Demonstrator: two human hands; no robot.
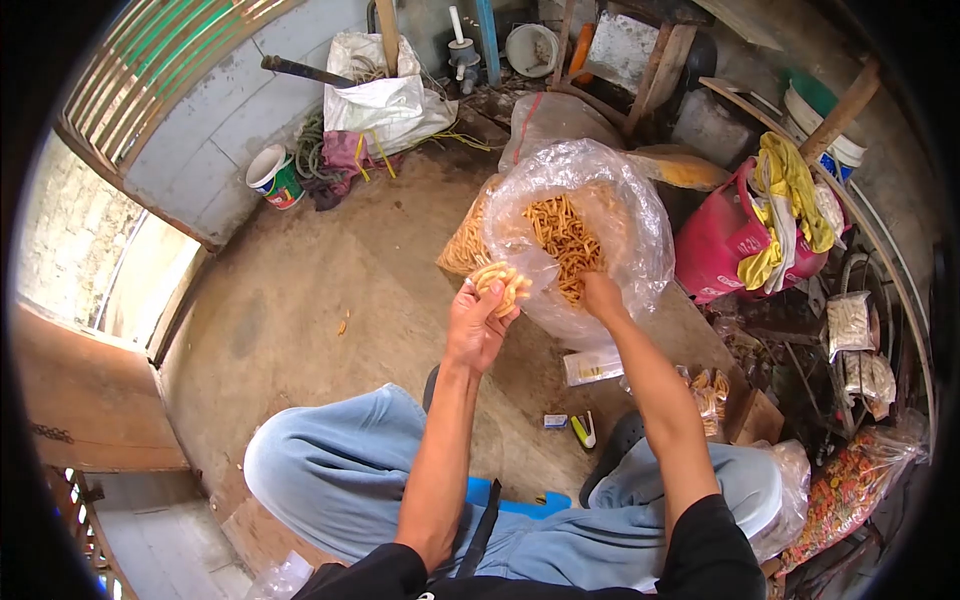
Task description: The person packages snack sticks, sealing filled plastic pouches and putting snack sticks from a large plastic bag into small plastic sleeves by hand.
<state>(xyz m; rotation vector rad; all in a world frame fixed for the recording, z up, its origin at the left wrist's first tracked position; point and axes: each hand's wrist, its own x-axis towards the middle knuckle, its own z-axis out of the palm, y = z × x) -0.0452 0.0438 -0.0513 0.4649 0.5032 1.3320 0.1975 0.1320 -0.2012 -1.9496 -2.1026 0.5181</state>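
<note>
My left hand (482, 325) is closed around a small clear bag of snack sticks (500, 285), the thumb pressed against its side. A large clear plastic bag (640, 220) stands on the floor with its mouth wide, and a heap of brown snack sticks (562, 235) lies inside. My right hand (600, 293) reaches into that bag at its near right side, down among the sticks. Its fingers are mostly hidden, so their grip does not show. The small bag is left of the heap, beside the large bag's rim.
A stapler (583, 430), a small blue box (555, 422) and a pack of clear bags (592, 366) lie on the floor before me. Filled snack packets (710, 395) sit at right. Farther off stand a pink tub (715, 240), a paint bucket (275, 178) and a white sack (385, 105).
</note>
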